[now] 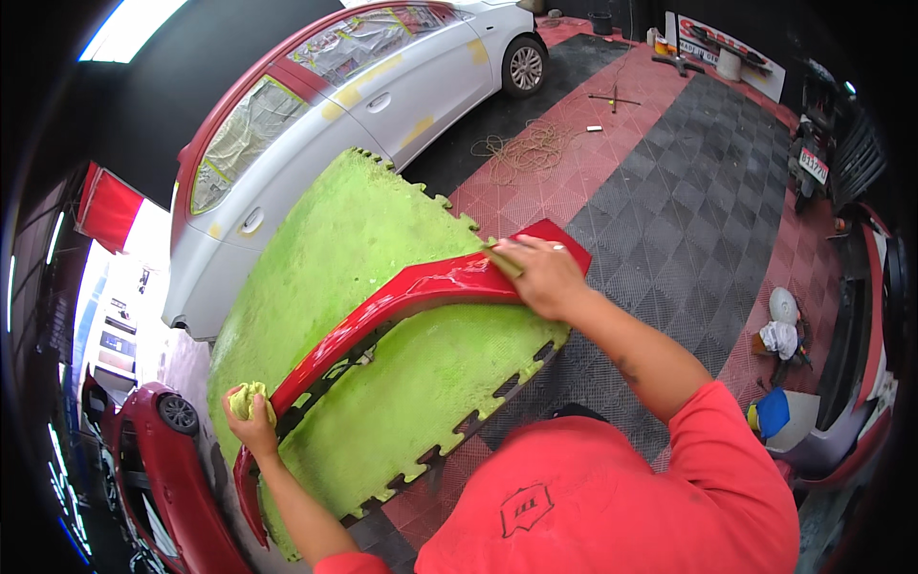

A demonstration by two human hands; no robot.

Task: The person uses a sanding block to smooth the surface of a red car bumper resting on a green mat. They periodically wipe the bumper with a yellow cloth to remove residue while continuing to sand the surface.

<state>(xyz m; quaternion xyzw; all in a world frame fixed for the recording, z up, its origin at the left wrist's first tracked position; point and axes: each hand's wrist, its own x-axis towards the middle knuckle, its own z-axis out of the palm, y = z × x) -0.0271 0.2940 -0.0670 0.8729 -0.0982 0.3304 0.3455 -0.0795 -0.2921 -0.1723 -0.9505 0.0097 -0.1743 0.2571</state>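
A glossy red car fender [418, 284] lies on a green foam mat [421, 383], its long arch curving from the upper right down to the lower left. My right hand [545, 277] presses an olive-coloured flat pad [504, 260] against the fender's wide upper-right end; whether it is sandpaper or a scuff pad I cannot tell. Near the lower-left part of the fender, my left hand [251, 429] grips a crumpled yellow-green cloth [249, 400]. The underside of the arch shows dark, with a few holes along its edge.
Beyond the mat stands a white car [402, 105] with masked windows and yellowish patches. A tangled cord [524, 151] lies on the red and grey tile floor [688, 191]. At the right are a motorcycle [824, 143] and a bumper [841, 421]. A red car [167, 478] is at the lower left.
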